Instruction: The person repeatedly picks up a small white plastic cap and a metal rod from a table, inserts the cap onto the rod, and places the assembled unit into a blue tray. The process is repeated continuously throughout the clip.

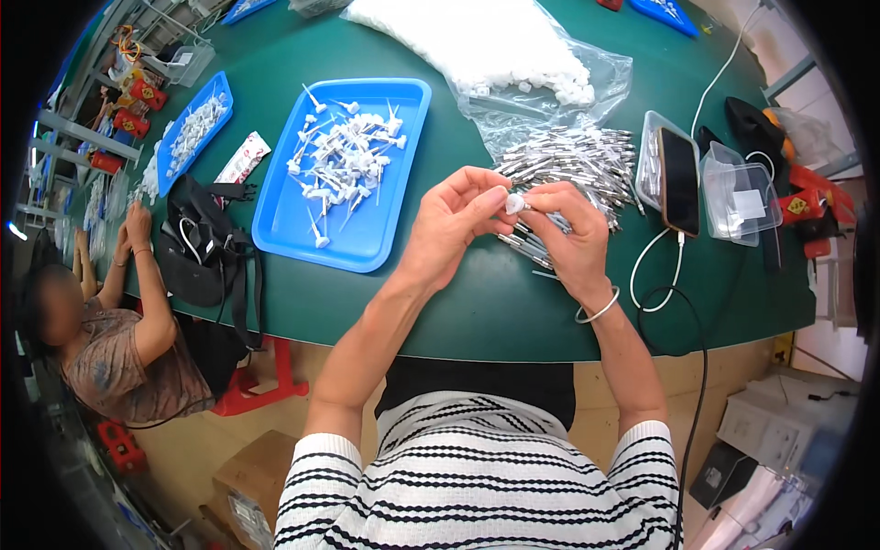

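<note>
My left hand and my right hand meet above the table, fingertips pinched around a small white plastic piece. Both hands touch it, one from each side; whether the right fingers also hold a thin rod is hidden. Just beyond and under my right hand lies a pile of thin metal rods, with several sticking out below my fingers. To the left of my hands is a blue tray with many white-headed pieces on thin stems. Farther back, a clear plastic bag spills small white caps.
A phone on a white cable leans against a clear container; clear plastic boxes sit beside it. At left are a black bag, another blue tray and a seated person working. The green table's near edge curves before me.
</note>
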{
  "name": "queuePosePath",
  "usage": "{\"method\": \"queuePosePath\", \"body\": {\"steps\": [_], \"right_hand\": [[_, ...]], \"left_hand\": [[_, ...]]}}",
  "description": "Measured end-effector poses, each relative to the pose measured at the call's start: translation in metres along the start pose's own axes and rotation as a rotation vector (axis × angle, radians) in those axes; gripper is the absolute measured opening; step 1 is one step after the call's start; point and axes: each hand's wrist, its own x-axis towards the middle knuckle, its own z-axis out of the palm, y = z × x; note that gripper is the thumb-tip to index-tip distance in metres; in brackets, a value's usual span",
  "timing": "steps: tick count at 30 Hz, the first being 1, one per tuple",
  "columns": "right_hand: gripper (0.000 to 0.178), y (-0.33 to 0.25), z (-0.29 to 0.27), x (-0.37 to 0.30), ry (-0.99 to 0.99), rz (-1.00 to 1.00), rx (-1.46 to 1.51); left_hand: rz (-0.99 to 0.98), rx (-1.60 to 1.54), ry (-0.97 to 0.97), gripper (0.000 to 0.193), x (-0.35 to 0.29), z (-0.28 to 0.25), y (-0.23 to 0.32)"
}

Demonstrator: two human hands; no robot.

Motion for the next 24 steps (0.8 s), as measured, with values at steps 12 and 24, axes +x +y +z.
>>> {"method": "queuePosePath", "body": {"steps": [12,24], "right_hand": [[0.016,0.0,0.003,0.0,-0.007,-0.03,-0.032],[0.018,0.004,0.0,0.0,0.009,-0.067,-0.031]], "left_hand": [[-0.048,0.027,-0.016,0.017,0.0,-0.01,0.006],[-0.064,0.034,0.004,0.021,-0.001,-0.002,0.008]]}}
